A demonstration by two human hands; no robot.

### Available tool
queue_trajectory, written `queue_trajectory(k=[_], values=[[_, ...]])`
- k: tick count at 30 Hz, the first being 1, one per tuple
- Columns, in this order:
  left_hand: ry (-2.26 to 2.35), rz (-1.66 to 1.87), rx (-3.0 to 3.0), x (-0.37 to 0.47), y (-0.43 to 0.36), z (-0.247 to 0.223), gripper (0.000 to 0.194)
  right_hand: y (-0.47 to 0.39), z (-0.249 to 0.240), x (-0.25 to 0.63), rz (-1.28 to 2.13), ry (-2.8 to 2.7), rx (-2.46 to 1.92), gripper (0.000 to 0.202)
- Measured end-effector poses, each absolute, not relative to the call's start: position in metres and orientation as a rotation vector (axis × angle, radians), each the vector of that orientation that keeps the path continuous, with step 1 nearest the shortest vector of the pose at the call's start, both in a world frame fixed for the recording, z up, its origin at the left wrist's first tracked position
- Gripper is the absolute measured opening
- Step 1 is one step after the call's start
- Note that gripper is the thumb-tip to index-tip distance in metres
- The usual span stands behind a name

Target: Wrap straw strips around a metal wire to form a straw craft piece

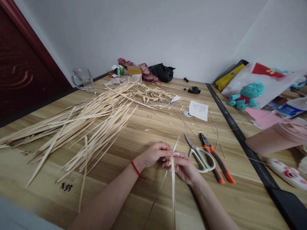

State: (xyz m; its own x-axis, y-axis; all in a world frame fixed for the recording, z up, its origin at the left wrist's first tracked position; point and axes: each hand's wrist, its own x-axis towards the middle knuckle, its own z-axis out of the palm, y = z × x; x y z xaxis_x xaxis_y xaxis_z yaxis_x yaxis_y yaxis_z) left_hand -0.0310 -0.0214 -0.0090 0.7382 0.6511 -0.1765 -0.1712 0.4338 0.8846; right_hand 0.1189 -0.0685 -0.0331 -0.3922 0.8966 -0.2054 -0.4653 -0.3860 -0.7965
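Observation:
My left hand (155, 155), with a red string on the wrist, is closed, its fingertips pinching thin metal wires (177, 142). Against it, my right hand (184, 167) is closed around the top of a pale, flat wood-like strip (173, 195), which hangs toward me. The wires run between the hands, poking out above the fingers and trailing down below. Fingers hide the spot where strip and wires meet. Just right of my right hand lie white-handled scissors (202, 158) and orange-and-grey pliers (219, 161).
Pale strips (96, 111) spread in bundles on the left. Curled strip pieces (153, 92) lie behind. A paper note (198, 111), a glass mug (83, 79) and a black bag (162, 72) stand farther back. At right are a pink cup (275, 137) and a turquoise crocheted toy (249, 95).

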Motion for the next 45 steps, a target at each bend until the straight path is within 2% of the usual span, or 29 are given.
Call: queue_trajectory(k=[8,15,20,25,45], values=[[0.449,0.61,0.892,-0.033,-0.017,-0.018,0.021,-0.067,-0.036,0.123,1.901,-0.721,-0.782,0.012],[0.38,0.541,1.012,-0.039,-0.021,-0.011,0.038,-0.063,-0.039,0.126,1.859,-0.684,-0.793,0.01],[0.559,0.614,1.003,-0.03,-0.023,-0.017,0.027,-0.064,-0.034,0.121,1.855,-0.72,-0.823,0.008],[0.642,0.704,0.811,-0.021,-0.018,-0.024,0.037,-0.064,-0.027,0.119,1.874,-0.737,-0.865,0.01],[0.726,0.76,0.685,-0.024,-0.017,-0.018,0.029,-0.065,-0.024,0.122,1.903,-0.801,-0.839,0.019]])
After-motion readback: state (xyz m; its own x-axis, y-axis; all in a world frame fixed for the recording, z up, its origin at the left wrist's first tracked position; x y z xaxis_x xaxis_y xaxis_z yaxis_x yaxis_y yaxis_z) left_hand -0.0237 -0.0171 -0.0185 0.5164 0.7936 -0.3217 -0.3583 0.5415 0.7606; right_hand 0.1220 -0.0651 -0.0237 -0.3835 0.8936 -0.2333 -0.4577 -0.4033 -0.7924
